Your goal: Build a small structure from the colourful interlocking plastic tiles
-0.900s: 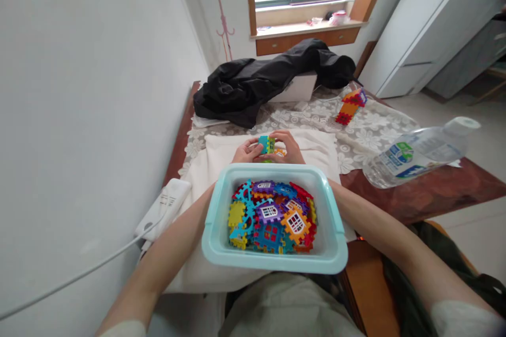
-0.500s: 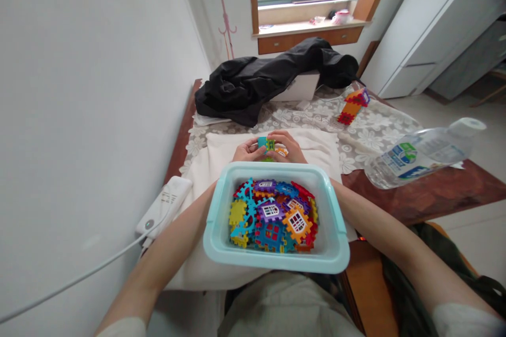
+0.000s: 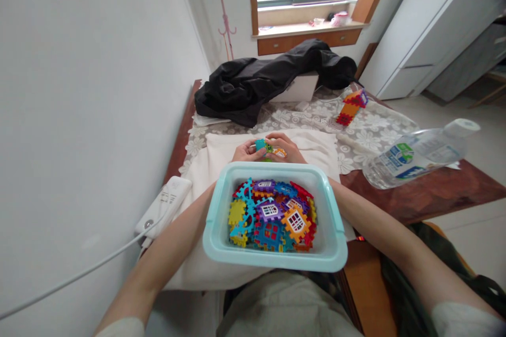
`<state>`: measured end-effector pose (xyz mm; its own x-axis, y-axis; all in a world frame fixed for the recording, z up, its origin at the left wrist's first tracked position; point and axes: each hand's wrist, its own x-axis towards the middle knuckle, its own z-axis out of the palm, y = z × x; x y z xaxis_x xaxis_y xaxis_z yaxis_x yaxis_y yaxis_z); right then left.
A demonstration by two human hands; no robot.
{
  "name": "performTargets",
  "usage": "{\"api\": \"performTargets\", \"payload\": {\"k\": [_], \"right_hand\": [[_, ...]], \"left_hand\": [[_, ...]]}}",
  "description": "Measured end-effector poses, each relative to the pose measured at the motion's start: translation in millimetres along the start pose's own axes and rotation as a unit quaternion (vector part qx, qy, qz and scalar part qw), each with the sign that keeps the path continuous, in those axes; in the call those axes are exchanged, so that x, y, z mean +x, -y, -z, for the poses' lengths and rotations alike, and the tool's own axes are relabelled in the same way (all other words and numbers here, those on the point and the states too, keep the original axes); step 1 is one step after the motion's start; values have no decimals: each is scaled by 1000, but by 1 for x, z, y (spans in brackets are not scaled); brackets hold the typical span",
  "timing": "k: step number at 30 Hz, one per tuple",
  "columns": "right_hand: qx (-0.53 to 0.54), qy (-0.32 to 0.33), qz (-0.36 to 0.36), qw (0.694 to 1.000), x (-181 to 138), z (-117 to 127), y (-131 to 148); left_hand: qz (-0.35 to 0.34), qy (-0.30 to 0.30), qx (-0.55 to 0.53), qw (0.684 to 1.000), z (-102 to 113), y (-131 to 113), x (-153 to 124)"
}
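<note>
Both hands meet over a white cloth point(image 3: 221, 152) just beyond a light blue tub point(image 3: 215, 221). My left hand point(image 3: 245, 151) and my right hand point(image 3: 286, 148) together grip a small cluster of interlocking plastic tiles point(image 3: 265, 147), blue, green and orange. The tub sits near my lap and holds several colourful window-patterned tiles point(image 3: 276, 216). A small built tile tower point(image 3: 350, 107) stands on the lace tablecloth at the far right.
A clear water bottle point(image 3: 419, 154) lies on its side at the right on the brown table. A black jacket point(image 3: 269, 79) covers a white box at the back. A white power strip point(image 3: 162, 206) with a cable lies at the left by the wall.
The hands have turned the tile cluster slightly and lowered it a little. The view has shifted a bit. Nothing else has moved.
</note>
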<state>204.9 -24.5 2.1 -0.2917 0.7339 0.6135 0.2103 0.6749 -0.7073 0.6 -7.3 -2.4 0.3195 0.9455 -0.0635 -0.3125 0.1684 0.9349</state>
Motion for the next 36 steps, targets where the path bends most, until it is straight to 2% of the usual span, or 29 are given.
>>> {"api": "performTargets", "payload": {"k": [2, 7, 14, 21, 27, 36], "right_hand": [[-4, -16, -3, 1000, 1, -1, -1], [18, -59, -24, 998, 5, -1, -10], [141, -61, -157, 976, 5, -9, -12], [170, -108, -202, 958, 9, -7, -18], [157, -124, -206, 958, 9, -6, -20], [127, -154, -175, 964, 5, -10, -26]], "left_hand": [[-18, -8, -3, 1000, -3, 0, 0], [-76, -71, 17, 994, -3, 0, 6], [-110, -112, 94, 983, 0, -4, 3], [-154, -126, 134, 971, -2, -3, 3], [-171, -149, 127, 966, -4, -1, 1], [-178, -148, 117, 966, -8, -5, -3]]}}
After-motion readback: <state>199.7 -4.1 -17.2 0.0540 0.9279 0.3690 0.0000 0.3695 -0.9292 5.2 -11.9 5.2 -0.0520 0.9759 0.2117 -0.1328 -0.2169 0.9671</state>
